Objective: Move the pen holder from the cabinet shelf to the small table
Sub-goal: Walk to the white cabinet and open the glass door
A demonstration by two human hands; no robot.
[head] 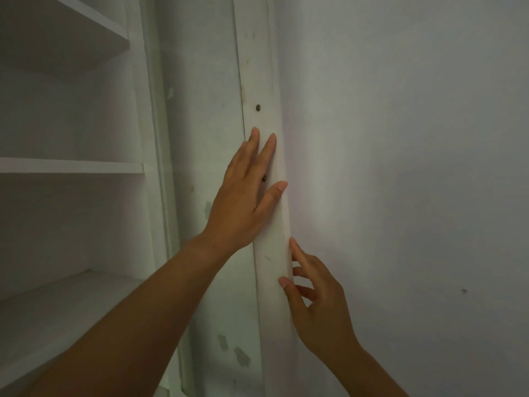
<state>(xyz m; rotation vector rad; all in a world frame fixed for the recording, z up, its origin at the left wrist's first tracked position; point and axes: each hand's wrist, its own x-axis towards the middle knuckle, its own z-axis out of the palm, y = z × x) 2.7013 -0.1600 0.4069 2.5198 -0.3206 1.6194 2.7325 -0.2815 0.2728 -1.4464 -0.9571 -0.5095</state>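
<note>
On the left stands a white cabinet (71,167) with its shelves (68,165) showing; the ones in sight are bare, and no pen holder can be seen on them from here. Right of the shelves runs a pale panel (200,110), then a narrow white edge (262,81), perhaps a door's, with a small dark screw (258,107) in it. The left hand (246,193) lies flat against that edge, fingers spread and straight, gripping nothing; a second dark spot shows between its fingers. Lower and nearer, the right hand (317,299) meets the same edge from the right side, its fingers loosely curled with the tips touching the edge, not closed on anything. To the right is a plain wall (415,167). The small table is out of view.
</note>
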